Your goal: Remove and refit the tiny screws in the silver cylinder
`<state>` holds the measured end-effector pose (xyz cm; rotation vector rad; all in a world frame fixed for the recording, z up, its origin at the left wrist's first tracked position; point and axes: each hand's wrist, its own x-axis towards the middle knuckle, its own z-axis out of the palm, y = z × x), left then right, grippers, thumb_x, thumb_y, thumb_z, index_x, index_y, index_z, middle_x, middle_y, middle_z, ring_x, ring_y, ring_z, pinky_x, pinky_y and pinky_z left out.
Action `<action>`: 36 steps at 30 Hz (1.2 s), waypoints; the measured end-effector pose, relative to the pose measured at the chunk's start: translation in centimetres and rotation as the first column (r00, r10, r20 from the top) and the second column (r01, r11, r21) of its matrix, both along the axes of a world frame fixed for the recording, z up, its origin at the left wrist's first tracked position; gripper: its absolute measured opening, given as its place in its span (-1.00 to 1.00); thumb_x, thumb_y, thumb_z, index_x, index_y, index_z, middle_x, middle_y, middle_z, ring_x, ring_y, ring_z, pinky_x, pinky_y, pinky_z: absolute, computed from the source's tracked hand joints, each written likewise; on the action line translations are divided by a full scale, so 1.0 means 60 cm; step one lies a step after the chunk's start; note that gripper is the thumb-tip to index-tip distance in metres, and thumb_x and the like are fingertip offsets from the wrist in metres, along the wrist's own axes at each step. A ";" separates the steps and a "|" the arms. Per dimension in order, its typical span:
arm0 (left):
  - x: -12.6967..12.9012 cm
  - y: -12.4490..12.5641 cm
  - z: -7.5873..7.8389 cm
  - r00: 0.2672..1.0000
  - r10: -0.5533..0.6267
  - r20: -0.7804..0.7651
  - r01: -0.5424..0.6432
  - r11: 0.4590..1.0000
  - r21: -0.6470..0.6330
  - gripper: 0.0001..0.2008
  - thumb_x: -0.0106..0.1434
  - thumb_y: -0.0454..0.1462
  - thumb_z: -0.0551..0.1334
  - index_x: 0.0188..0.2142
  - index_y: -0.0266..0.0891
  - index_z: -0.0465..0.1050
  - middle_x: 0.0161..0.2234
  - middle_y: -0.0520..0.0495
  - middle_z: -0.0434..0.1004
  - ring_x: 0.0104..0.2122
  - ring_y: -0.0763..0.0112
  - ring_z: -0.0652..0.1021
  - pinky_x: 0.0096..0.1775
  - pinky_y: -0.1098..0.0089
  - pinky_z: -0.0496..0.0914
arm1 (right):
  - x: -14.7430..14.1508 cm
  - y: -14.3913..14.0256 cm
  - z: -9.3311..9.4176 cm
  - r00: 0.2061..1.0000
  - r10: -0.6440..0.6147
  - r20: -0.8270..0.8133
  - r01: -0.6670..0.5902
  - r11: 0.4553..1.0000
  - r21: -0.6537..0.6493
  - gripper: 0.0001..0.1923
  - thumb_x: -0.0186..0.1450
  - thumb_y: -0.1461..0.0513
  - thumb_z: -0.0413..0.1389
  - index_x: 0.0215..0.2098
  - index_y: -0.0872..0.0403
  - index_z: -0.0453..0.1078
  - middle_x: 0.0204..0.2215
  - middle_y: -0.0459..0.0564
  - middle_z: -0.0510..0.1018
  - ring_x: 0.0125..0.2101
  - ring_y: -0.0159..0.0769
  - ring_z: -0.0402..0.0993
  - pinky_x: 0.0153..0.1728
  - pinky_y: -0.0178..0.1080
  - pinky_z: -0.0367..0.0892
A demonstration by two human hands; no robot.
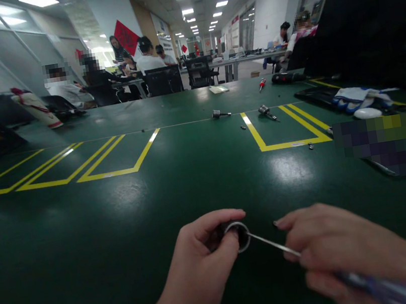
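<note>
The left hand half hides a small metal cylinder in closed fingers, the right hand grips a blurred screwdriver cut off below, above a green table in an office hall.

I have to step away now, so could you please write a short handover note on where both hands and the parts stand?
Left hand: pinching a small metal cylinder just over the green table.
Right hand: gripping a thin screwdriver, tip inside the cylinder's open end.
Two similar cylinders and loose small parts lie by the yellow tape.
Done: tool inserted. Left: cannot tell how far the work inside has gone.
</note>
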<state>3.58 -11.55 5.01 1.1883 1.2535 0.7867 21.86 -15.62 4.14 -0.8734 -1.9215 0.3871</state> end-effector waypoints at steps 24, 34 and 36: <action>-0.018 0.009 0.001 0.927 0.040 0.373 0.033 0.982 -0.186 -0.76 0.07 -0.33 0.34 -0.23 -0.20 0.45 -0.09 -0.08 0.53 -0.07 0.21 0.51 -0.03 0.20 0.39 | 0.053 0.080 -0.023 0.981 -0.191 0.028 0.169 0.781 -0.602 -0.78 0.26 0.07 0.06 -0.38 0.06 0.35 -0.56 -0.10 0.45 -0.49 -0.30 0.40 -0.42 -0.22 0.26; -0.017 0.006 0.005 0.968 -0.040 0.247 0.076 0.988 -0.137 -0.73 0.06 -0.32 0.34 -0.19 -0.18 0.53 -0.14 -0.05 0.57 -0.16 0.32 0.53 -0.10 0.32 0.40 | 0.031 0.072 -0.019 0.701 -0.332 -0.631 -0.419 0.524 -0.741 -0.83 0.25 0.16 0.12 -0.45 0.09 0.36 -0.53 -0.13 0.43 -0.50 -0.44 0.39 -0.39 -0.32 0.39; -0.017 0.005 0.004 0.972 -0.041 0.233 0.075 0.988 -0.138 -0.72 0.05 -0.32 0.34 -0.18 -0.18 0.53 -0.16 -0.05 0.58 -0.16 0.33 0.52 -0.08 0.33 0.38 | 0.026 0.059 -0.011 0.689 -0.274 -0.671 -0.428 0.594 -0.682 -0.82 0.28 0.17 0.08 -0.43 0.07 0.38 -0.50 -0.12 0.45 -0.47 -0.44 0.41 -0.36 -0.33 0.41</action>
